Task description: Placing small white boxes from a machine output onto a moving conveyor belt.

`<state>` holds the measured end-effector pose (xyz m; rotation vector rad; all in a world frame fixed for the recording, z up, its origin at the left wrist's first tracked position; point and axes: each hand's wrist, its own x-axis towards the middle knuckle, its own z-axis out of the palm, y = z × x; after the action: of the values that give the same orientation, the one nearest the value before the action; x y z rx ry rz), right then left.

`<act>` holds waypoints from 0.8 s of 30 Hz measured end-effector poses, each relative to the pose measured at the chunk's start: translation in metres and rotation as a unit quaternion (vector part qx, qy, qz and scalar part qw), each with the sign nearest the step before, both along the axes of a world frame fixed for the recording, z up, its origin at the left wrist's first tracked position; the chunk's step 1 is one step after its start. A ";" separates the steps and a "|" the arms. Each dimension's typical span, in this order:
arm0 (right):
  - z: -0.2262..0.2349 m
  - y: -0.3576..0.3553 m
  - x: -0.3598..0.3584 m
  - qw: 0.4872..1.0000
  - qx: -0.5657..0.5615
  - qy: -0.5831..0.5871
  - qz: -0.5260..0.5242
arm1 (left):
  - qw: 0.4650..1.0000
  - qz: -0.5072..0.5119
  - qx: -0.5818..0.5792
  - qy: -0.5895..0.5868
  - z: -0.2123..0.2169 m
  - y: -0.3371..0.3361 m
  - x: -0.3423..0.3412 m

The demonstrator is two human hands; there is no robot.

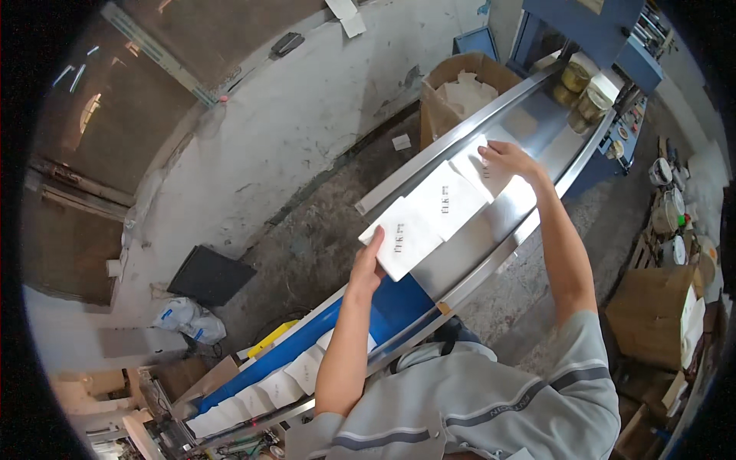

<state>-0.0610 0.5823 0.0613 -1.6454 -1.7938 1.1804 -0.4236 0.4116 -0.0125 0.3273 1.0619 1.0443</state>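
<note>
A row of overlapping flat white paper pieces (445, 201) with black print lies between my hands, over the sloping metal tray (481, 244). My left hand (367, 264) grips the near left end, its thumb on top and its fingers out of sight underneath. At the far right end, my right hand (507, 161) is closed on the edge of the last piece. More white pieces (284, 387) of the same kind lie overlapped on the blue conveyor belt (402, 307), partly hidden by my left forearm.
At the tray's far end stands a blue machine (583, 31) with metal rollers (589, 107). A cardboard box (437, 119) holding white scraps sits beyond the tray's rail. Another cardboard box (652, 314) and several tubs are at the right.
</note>
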 end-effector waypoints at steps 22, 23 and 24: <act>-0.085 -0.212 -0.273 0.893 -0.275 0.327 0.139 | 0.974 0.014 0.101 0.204 -0.030 -0.122 -0.139; -0.091 -0.212 -0.282 0.908 -0.267 0.292 0.137 | 0.973 0.017 0.091 0.211 -0.040 -0.122 -0.141; -0.096 -0.211 -0.286 0.898 -0.314 0.290 0.106 | 0.981 -0.006 0.049 0.187 -0.053 -0.121 -0.147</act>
<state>-0.3474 0.3714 -0.0351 -1.1745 -1.2869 2.2418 -0.5710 0.2911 -0.0653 0.6276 1.3423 1.0503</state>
